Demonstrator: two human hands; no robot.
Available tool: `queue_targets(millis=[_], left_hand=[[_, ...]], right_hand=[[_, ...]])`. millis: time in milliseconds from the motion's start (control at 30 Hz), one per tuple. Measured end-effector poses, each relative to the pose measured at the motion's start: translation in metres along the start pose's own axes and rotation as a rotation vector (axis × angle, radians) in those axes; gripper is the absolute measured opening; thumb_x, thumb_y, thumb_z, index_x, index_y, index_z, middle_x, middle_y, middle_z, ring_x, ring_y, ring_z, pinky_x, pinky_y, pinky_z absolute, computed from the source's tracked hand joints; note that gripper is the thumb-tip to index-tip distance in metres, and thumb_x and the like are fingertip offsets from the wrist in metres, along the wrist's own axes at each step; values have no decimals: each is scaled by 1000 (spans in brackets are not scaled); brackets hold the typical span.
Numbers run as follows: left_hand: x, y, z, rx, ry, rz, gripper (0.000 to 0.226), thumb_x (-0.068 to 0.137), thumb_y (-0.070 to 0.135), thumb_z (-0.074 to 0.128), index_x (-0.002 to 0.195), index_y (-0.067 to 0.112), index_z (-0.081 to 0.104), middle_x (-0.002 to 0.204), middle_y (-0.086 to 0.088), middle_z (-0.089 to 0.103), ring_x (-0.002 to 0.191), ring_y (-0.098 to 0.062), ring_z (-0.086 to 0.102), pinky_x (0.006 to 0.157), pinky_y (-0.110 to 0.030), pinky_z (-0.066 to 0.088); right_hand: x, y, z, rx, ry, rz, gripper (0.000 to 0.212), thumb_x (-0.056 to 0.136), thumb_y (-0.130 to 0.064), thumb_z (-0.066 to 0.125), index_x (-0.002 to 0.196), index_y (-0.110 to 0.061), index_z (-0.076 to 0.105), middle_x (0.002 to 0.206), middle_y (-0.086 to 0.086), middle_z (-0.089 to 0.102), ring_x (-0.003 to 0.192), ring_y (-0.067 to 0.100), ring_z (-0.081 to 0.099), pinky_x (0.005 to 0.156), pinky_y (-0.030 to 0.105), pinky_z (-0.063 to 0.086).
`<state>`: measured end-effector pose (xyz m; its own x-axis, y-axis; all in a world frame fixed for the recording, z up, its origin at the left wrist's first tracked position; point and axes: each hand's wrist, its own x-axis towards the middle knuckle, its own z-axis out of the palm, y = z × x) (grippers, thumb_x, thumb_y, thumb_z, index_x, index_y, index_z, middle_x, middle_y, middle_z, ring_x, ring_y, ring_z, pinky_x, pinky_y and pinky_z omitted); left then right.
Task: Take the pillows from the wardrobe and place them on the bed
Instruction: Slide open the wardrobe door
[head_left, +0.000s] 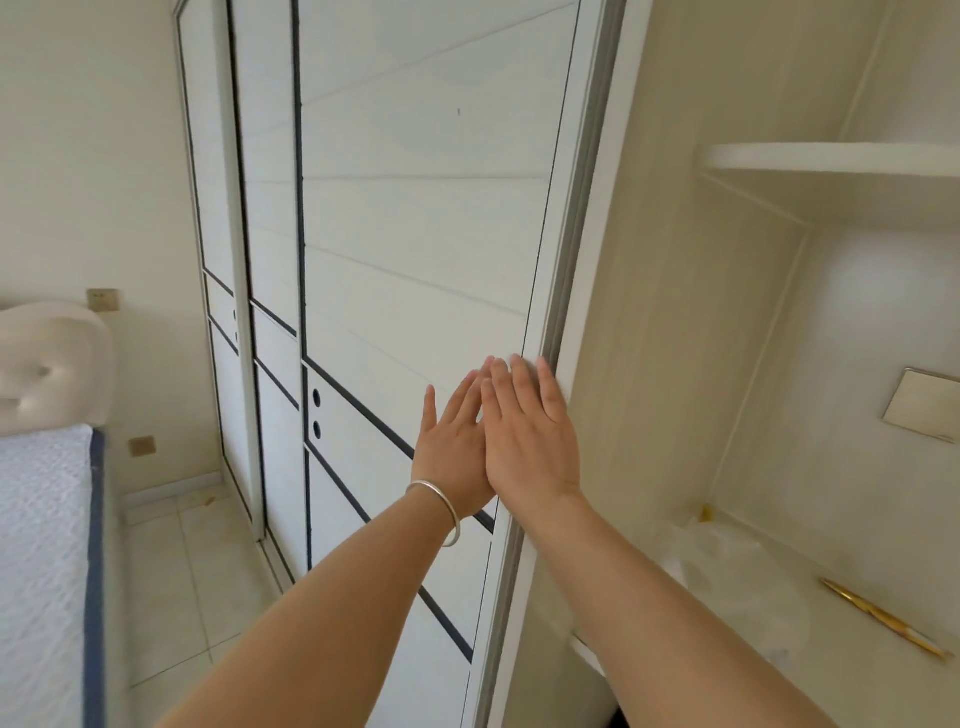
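A white sliding wardrobe door (426, 218) with dark trim fills the middle of the view. My left hand (452, 447), with a silver bangle on the wrist, lies flat against the door panel, fingers spread. My right hand (530, 431) overlaps it, flat on the door next to its right edge. Neither hand holds anything. To the right the wardrobe interior (753, 364) stands open, with a shelf (831, 158) above. No pillow shows. The bed (41, 545), with a white mattress and blue edging, is at the far left.
A padded cream headboard (47, 364) stands behind the bed. Crumpled clear plastic (727, 571) and a thin gold rod (883, 618) lie on the wardrobe's lower surface. A metal plate (924, 402) is fixed to its back wall. Pale floor tiles (182, 571) run between bed and wardrobe.
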<state>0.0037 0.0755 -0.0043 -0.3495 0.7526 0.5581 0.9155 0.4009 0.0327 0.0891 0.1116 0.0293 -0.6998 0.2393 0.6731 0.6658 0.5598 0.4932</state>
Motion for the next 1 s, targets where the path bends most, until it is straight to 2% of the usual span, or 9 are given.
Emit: queue_targets(millis=[133, 200, 333, 400, 533, 667, 733, 833, 1000], left_hand=[[5, -13, 6, 2, -16, -43, 74, 95, 40, 34, 133, 26, -28, 159, 2, -17, 145, -14, -17, 118, -50, -2], [8, -20, 9, -10, -32, -71, 75, 95, 41, 35, 135, 26, -27, 159, 2, -16, 145, -15, -16, 118, -49, -1], [17, -37, 17, -14, -36, -91, 74, 95, 45, 35, 148, 26, -14, 160, 1, -15, 145, -18, -15, 118, -51, 0], [24, -49, 23, -13, -28, -91, 74, 95, 48, 34, 148, 28, -12, 160, 1, -15, 146, -19, -15, 118, -51, 0], [43, -82, 43, 14, 17, -84, 77, 94, 56, 33, 147, 30, -16, 159, 1, -18, 145, -19, -16, 118, -51, -3], [65, -121, 57, 15, 31, -57, 79, 93, 55, 35, 146, 31, -19, 159, -1, -19, 145, -19, -17, 118, -50, -3], [75, -140, 63, 8, 40, -43, 78, 94, 53, 34, 146, 31, -20, 159, -2, -19, 145, -20, -17, 118, -51, 1], [90, -173, 71, -27, 39, -34, 76, 96, 51, 28, 139, 32, -31, 158, -2, -22, 145, -20, -17, 119, -50, 1], [115, -228, 80, -61, 30, 15, 79, 97, 44, 32, 135, 29, -36, 158, -6, -20, 146, -22, -14, 119, -47, -1]], right_hand=[[10, -11, -1, 74, -52, -20, 56, 98, -23, 22, 148, -1, 9, 159, 15, 7, 146, 31, 0, 107, 49, -25], [15, -18, 4, 136, -78, -21, 57, 100, -20, 24, 148, -2, -1, 159, 16, -8, 145, 32, -11, 110, 48, -17], [31, -35, 28, 257, 55, 76, 67, 96, -22, 40, 148, -6, 0, 158, 13, -9, 143, 29, -12, 115, 44, 2], [41, -46, 44, 295, 99, 115, 68, 96, -22, 35, 146, -4, -6, 153, 14, -16, 140, 30, -15, 116, 43, 7], [62, -73, 68, 438, 205, 178, 60, 93, -17, 8, 144, -2, -18, 158, 14, -8, 146, 28, -2, 118, 41, 18], [94, -97, 91, 742, 361, 234, 58, 94, -11, 34, 147, -3, 12, 150, 10, 17, 140, 24, 18, 119, 28, 11], [108, -110, 103, 858, 410, 286, 58, 90, -11, 46, 143, -3, 23, 147, 7, 22, 136, 23, 24, 117, 23, 9], [130, -137, 119, 968, 419, 417, 69, 89, -8, 58, 144, -7, 17, 149, 7, 16, 137, 22, 24, 113, 33, 28], [178, -183, 134, 1224, 286, 666, 65, 96, -22, 44, 150, -12, 10, 153, 9, 19, 137, 23, 32, 104, 42, 42]])
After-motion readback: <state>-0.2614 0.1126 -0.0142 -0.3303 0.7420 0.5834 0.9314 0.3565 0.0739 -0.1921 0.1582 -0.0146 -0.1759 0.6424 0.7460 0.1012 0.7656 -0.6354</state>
